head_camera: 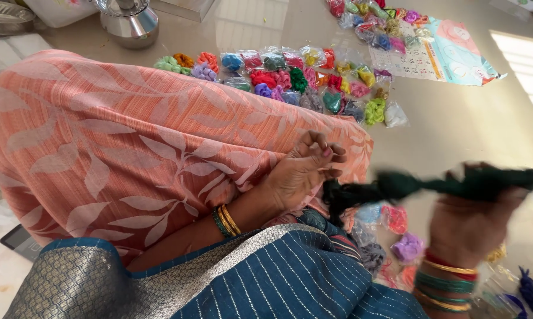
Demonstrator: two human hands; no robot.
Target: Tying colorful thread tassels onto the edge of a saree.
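While blurred, right hand point(473, 221) grips green thread point(432, 184).

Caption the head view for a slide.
Both hands, left and right, stretch a dark green thread bundle over an orange cloth.

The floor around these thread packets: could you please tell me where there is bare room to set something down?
Bare floor lies right of the packet cluster, below the calendar sheet. Another strip runs between the steel vessel and the far packets. It is crowded near the right hand, with loose packets.
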